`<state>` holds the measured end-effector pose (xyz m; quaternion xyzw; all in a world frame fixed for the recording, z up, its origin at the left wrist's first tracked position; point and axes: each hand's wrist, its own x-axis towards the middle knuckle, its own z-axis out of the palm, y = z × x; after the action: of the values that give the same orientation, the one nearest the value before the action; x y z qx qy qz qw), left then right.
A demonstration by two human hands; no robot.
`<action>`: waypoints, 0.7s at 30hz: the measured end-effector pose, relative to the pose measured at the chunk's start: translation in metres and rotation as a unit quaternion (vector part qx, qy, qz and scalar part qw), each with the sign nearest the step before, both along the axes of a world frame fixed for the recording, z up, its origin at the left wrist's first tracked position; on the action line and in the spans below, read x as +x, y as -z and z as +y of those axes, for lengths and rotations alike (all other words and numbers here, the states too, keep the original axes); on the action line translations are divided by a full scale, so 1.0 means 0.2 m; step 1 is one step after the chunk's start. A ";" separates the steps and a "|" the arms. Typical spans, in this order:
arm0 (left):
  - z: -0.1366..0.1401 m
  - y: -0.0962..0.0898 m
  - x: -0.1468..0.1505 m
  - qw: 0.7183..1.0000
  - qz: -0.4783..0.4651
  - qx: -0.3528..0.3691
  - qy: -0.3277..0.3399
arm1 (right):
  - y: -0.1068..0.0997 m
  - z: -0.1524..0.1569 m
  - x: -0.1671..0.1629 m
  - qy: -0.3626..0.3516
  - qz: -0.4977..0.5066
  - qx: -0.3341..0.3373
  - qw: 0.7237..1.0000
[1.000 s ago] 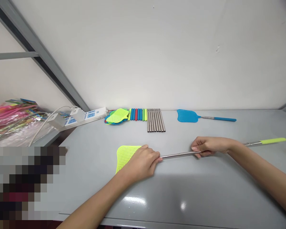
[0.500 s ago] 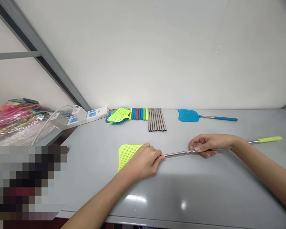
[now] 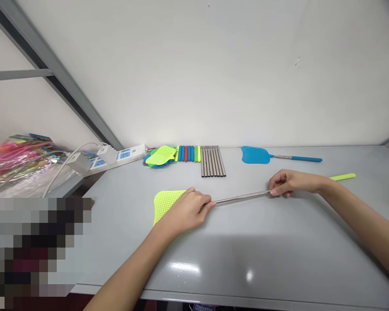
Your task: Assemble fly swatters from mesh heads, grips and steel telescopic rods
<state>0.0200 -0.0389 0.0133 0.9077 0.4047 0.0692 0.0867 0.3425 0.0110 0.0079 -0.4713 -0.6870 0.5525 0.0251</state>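
Spanning mid-frame: yellow swatter (image 3: 238,198) | left hand (image 3: 189,210): grip clasping near paddle (image 3: 166,203) | right hand (image 3: 288,182): grip pinching shaft (image 3: 246,196), apparently for steadiness

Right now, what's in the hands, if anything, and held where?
The yellow swatter, by its metal rod: left hand next to the head, right hand nearer the handle.

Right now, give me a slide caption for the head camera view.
Both hands hold a lime-green fly swatter by its metal shaft; metal tubes and a blue fly swatter lie behind.
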 end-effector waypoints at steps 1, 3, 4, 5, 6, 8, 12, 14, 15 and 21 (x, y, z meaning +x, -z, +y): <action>0.00 0.01 0.00 1.000 0.000 -0.001 0.000 | 0.00 0.00 0.00 -0.001 0.003 0.001 1.000; 0.00 0.02 0.00 1.000 -0.002 -0.003 0.002 | 0.01 0.00 -0.01 -0.007 0.010 0.001 1.000; 0.00 0.03 0.00 1.000 -0.003 -0.002 0.003 | 0.01 0.00 -0.01 -0.011 0.014 -0.001 1.000; 0.00 0.03 0.00 1.000 -0.004 0.000 0.003 | 0.02 0.00 -0.02 -0.016 0.016 -0.003 1.000; 0.00 0.04 0.00 1.000 -0.004 0.003 0.004 | 0.02 0.00 -0.02 -0.022 0.017 -0.007 1.000; 0.01 0.06 0.00 1.000 -0.004 0.009 0.009 | 0.02 0.00 -0.02 -0.037 0.018 -0.018 0.999; 0.00 0.07 0.01 1.000 -0.004 0.012 0.019 | 0.02 -0.01 -0.02 -0.059 0.028 -0.035 0.997; 0.00 0.08 0.01 1.000 -0.005 0.014 0.021 | 0.03 -0.01 -0.02 -0.065 0.035 -0.052 0.996; 0.00 0.08 0.01 1.000 -0.004 0.016 0.021 | 0.03 -0.01 -0.02 -0.067 0.039 -0.064 0.995; -0.01 0.07 0.02 0.999 0.006 0.040 0.021 | 0.06 -0.04 -0.04 -0.072 0.061 -0.148 0.985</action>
<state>0.0249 -0.0416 -0.0010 0.9193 0.3827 0.0777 0.0492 0.3339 0.0039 -0.0031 -0.3844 -0.6273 0.6759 -0.0432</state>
